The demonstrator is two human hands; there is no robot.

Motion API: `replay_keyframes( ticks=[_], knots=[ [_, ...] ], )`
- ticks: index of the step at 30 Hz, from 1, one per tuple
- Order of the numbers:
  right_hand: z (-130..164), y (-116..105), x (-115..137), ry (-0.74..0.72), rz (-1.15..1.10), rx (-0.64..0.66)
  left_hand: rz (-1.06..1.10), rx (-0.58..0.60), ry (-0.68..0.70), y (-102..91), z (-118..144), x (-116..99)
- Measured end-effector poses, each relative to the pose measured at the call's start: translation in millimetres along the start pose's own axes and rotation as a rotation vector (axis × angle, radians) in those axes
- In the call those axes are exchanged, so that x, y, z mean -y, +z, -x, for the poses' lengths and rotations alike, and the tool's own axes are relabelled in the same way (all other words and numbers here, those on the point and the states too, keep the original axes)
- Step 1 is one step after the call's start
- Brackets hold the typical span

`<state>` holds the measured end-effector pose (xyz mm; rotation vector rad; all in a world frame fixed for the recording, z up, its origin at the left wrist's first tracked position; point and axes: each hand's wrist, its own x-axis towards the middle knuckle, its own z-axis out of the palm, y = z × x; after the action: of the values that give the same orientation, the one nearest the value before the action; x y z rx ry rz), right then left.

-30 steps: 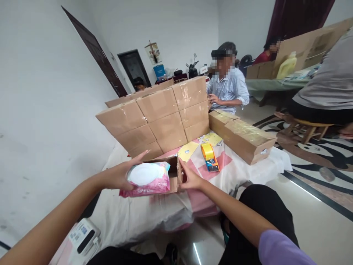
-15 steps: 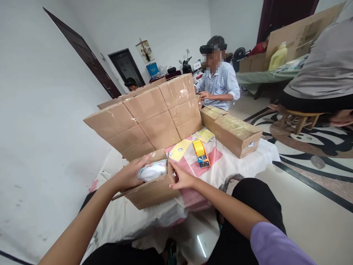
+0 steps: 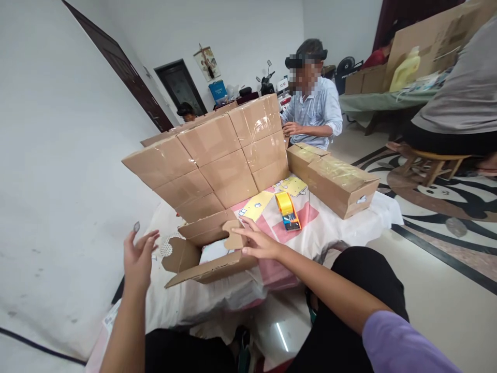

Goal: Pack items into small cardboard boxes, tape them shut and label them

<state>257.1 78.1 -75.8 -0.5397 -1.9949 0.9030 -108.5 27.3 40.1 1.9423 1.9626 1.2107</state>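
Brown end flap of cardboard box: touched with right hand, fingers spread wide, grip loose. Held left hand raised beside box's left flap, empty, fingers loosely parted. Saw white packet lying inside box, only partly visible. Noted yellow-and-orange tape dispenser on printed tablecloth to right, stacked cartons behind, long taped carton farther right.

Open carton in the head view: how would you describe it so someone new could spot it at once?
Find the tall cardboard wall standing on the cloth-covered table. On its near side, between the person's left hand and right hand, sits the open carton. Unlike the long taped carton farther right, it has spread flaps and a white item showing inside.
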Motion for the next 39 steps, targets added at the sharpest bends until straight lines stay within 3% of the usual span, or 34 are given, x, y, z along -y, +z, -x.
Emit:
replay_keyframes(
  ticks=[1,5,7,9,11,13,16,18,19,21,23,25,27,30,32,34,36,39],
  knots=[
    [-5,0,4,0.008,-0.004,-0.042,0.061,0.007,-0.060,9.1,11,9],
    [-33,8,13,0.117,-0.055,-0.207,0.317,0.228,-0.300,55.8,38,19],
    [-45,12,13,0.111,-0.131,-0.262,0.395,0.277,-0.285,68.0,37,16],
    [-52,11,13,0.042,-0.178,-0.270,0.471,0.255,-0.212,69.6,31,14],
    [-52,2,15,-0.063,-0.109,-0.187,0.522,0.210,-0.127,66.0,27,14],
    [-44,-14,21,-0.130,0.032,-0.028,0.515,0.248,-0.047,62.4,25,15],
    [-22,-33,37,-0.092,0.155,0.194,0.424,0.358,0.054,58.5,26,15],
    [-9,-31,47,-0.024,0.157,0.254,0.383,0.359,0.049,52.7,26,13],
    [-5,-24,50,0.012,0.145,0.226,0.367,0.351,0.031,47.9,27,10],
    [-4,-2,53,0.094,0.098,0.038,0.299,0.272,0.013,35.4,29,-1],
    [-9,25,51,0.185,0.025,-0.217,0.175,0.085,0.089,25.2,35,-17],
    [-17,45,47,0.249,-0.046,-0.368,0.007,-0.051,0.215,25.7,42,-38],
    [-22,47,43,0.254,-0.079,-0.394,-0.156,0.058,0.285,39.4,47,-57],
    [-19,6,31,0.204,-0.010,-0.505,-0.263,0.370,0.247,68.8,43,-70],
    [-11,-43,15,0.237,0.089,-0.702,-0.242,0.460,0.166,80.6,35,-68],
    [-1,-91,-5,0.373,0.111,-0.858,-0.171,0.482,0.081,84.1,25,-63],
    [9,-122,-26,0.494,0.015,-0.812,-0.085,0.487,0.030,83.9,16,-60],
    [21,-132,-46,0.530,-0.092,-0.639,-0.063,0.450,0.002,84.1,10,-63]
  ],
)
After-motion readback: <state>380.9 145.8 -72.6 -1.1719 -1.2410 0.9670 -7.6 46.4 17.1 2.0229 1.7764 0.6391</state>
